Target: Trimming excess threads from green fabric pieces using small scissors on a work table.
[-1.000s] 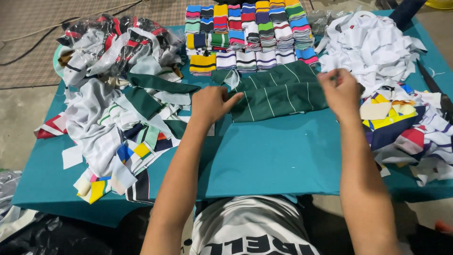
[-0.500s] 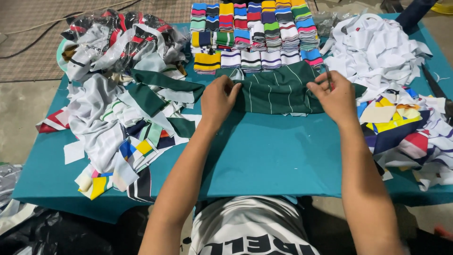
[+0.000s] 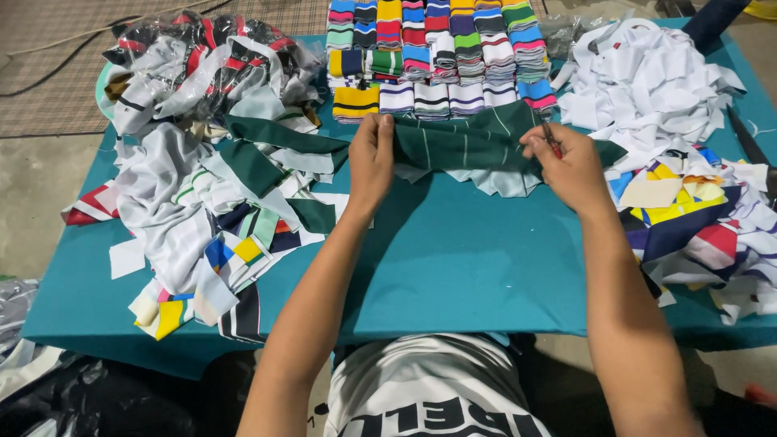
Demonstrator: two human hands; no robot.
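- Both hands have lifted the green striped cloth off the teal surface.
- Left hand fingers and right hand fingers pinch its ends.
- Stacked striped collars lie just behind; fabric scraps crowd the left.

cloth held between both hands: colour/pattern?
Dark green cloth with thin pale stripes, clearest in the head view, held by left hand and right hand.

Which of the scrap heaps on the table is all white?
The white pile at the far right corner, beyond the right hand. The heaps on the left and near right mix many colours.
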